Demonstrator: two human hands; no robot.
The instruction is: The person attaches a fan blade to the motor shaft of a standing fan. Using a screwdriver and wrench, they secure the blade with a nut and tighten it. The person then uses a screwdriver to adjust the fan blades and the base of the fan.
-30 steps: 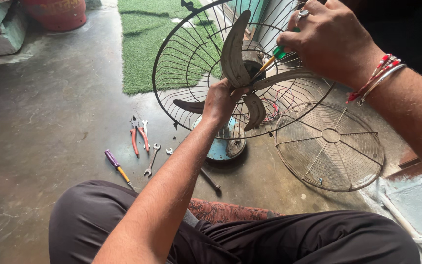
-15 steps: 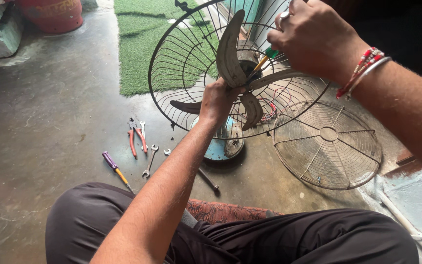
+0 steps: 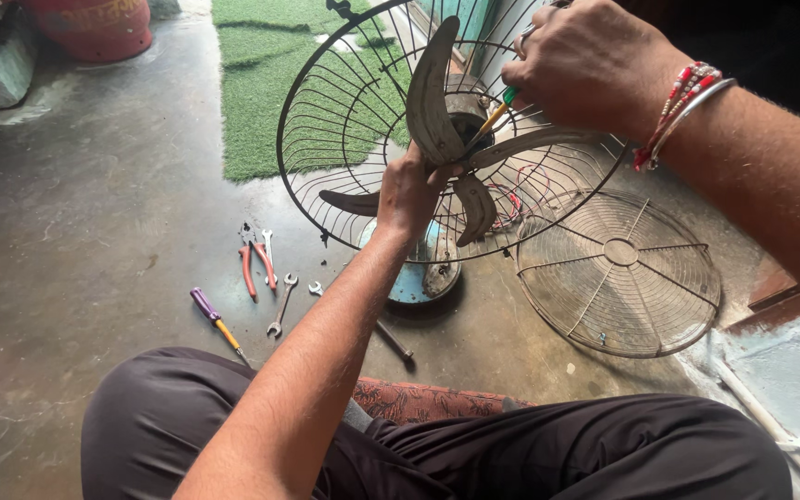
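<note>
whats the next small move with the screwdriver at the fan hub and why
Probably turn the screwdriver while keeping the blades braced. The right hand holds its tip at the hub, and the left hand grips the fan blades near the centre, so they should not spin against the turn. The fastener itself is hidden.

The screwdriver (image 3: 491,118) handle is buried in the right hand (image 3: 585,65), whose fingers run off the top edge. The fan's hub (image 3: 460,116) sits behind a blade (image 3: 430,93). The red tub (image 3: 94,26) is cropped.
</note>
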